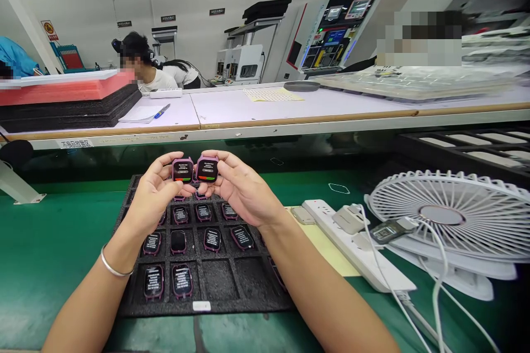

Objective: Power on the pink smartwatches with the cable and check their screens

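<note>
Two square smartwatch bodies with purple frames are held up side by side over a black foam tray [256, 304]. My left hand [155, 193] is closed on the left smartwatch [183, 170], thumb below it and fingers at its upper edge. The right smartwatch [207, 169] is pinched in my right hand [242, 187]. Both lit screens carry white text and a red and green bar. In the tray's compartments lie several more watches [182, 280], most showing text; one watch [178, 241] has a dark screen. My forearms hide parts of the tray.
Right of the tray are a white power strip [331, 237] with cables, a small meter [389, 230] and a white fan [451, 215]. A raised shelf [232, 113] crosses behind, bearing foam sheets [70, 102] and a pen [162, 111]. Other people sit beyond it.
</note>
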A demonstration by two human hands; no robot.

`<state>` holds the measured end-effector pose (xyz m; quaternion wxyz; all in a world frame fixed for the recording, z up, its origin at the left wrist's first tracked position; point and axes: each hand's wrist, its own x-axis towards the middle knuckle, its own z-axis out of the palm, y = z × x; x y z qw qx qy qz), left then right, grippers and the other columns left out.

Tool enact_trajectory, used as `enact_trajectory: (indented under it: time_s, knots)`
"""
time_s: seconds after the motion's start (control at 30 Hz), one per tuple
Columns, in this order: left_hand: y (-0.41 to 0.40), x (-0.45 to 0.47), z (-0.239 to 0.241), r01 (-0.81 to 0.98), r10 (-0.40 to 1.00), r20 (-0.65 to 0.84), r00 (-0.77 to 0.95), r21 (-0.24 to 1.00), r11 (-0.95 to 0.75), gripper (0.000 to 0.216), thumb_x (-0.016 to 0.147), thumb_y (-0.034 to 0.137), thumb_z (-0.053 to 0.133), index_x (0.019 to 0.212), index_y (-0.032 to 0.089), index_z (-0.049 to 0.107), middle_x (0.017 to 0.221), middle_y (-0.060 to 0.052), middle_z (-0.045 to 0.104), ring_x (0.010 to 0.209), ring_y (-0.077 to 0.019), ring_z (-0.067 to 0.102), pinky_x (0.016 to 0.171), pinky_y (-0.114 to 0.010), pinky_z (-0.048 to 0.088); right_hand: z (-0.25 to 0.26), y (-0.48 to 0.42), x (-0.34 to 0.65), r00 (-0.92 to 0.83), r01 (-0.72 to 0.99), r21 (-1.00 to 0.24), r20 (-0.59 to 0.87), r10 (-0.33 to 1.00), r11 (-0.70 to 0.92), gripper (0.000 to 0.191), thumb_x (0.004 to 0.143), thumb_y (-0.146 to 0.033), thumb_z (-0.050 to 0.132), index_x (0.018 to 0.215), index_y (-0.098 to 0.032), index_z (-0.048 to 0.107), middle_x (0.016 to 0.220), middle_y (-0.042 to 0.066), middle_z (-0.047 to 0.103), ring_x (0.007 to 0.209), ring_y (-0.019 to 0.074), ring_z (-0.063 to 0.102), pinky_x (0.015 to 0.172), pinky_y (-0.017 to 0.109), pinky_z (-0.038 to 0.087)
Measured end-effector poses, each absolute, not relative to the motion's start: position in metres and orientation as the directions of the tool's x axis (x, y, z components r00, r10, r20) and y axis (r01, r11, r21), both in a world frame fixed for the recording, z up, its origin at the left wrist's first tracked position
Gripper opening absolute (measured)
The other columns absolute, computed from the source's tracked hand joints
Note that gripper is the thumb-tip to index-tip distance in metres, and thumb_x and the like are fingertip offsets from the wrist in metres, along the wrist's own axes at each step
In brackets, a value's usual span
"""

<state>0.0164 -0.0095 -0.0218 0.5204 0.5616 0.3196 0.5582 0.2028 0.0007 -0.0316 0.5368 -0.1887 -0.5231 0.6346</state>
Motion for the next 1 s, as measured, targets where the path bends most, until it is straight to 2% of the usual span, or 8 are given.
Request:
enact_trajectory:
  time_s: [0.2, 0.33, 1.0]
  knots:
    - [-0.0105, 0.0159, -0.0212, -0.226, 0.935, 0.308, 0.174, 0.937, -0.266, 0.052, 0.076, 0.017, 0.074, 0.125, 0.018, 0.056, 0.103, -0.003, 0.071, 0.07, -0.0108, 0.072, 0.07, -0.023, 0.06, -0.0316, -0.0008, 0.2036, -0.335, -0.413, -0.888, 0.356, 0.872, 0.203, 0.038, 0.081, -0.021, 0.075, 0.117, -0.025, 0.062, 0.097, -0.001, 0.068, 0.073, 0.0117, 0.068, 0.072, 0.028, 0.056]
    - [-0.0107, 0.016, -0.0216, -0.223, 0.932, 0.322, 0.167, 0.933, -0.283, 0.052, 0.077, 0.016, 0.074, 0.126, 0.019, 0.056, 0.102, -0.002, 0.071, 0.069, -0.0099, 0.072, 0.07, -0.022, 0.06, -0.0308, -0.001, 0.2041, -0.332, -0.403, -0.89, 0.358, 0.873, 0.212, 0.041, 0.079, -0.014, 0.071, 0.118, -0.025, 0.061, 0.098, -0.001, 0.068, 0.073, 0.011, 0.068, 0.071, 0.027, 0.056]
    - [-0.0151, 0.0155, -0.0215, -0.186, 0.893, 0.427, 0.14, 0.897, -0.4, 0.05, 0.081, 0.018, 0.073, 0.129, 0.021, 0.059, 0.109, -0.005, 0.071, 0.07, -0.0102, 0.07, 0.073, -0.026, 0.062, -0.0258, -0.0073, 0.205, -0.298, -0.386, -0.885, 0.386, 0.873, 0.26, 0.042, 0.08, -0.017, 0.069, 0.12, -0.025, 0.06, 0.104, 0.002, 0.069, 0.073, 0.0128, 0.068, 0.071, 0.032, 0.057]
